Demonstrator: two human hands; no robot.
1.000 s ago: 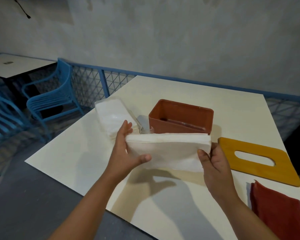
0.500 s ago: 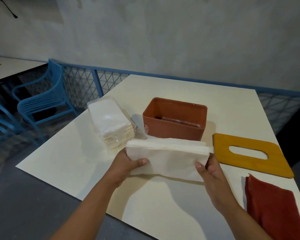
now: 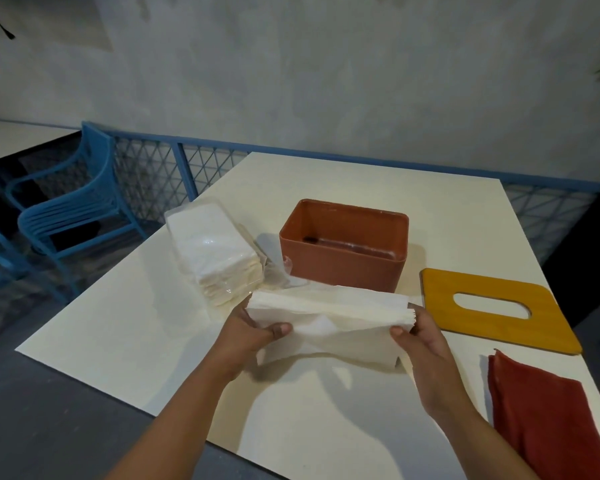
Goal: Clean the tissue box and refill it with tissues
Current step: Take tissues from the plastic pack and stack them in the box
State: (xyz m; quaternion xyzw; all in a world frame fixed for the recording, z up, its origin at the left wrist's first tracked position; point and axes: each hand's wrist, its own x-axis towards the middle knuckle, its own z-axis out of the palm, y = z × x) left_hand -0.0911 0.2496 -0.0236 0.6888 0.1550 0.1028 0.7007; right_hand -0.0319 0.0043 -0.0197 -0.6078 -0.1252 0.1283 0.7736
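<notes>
The stack of white folded paper tissues [image 3: 329,306] has come down: a second ago it was held up across the front of the open terracotta-brown plastic tissue box [image 3: 340,268]; now it hangs low over the cream table [image 3: 153,323], and its lowest sheets have sagged loose underneath. The box stands empty at twelve o'clock from the stack, so the refill looks ready to go in (probably after those drooping sheets are squared up).

The left hand [image 3: 246,327] grasps the stack's left end, thumb on the near face and fingers behind. The right hand [image 3: 426,336] pinches the right end the same way, both forearms reaching in from six o'clock.

The clear-wrapped packet of spare tissues [image 3: 215,251] lies at ten o'clock, the mustard-yellow slotted lid [image 3: 534,327] at three, and the folded red cloth [image 3: 541,417] at four.
</notes>
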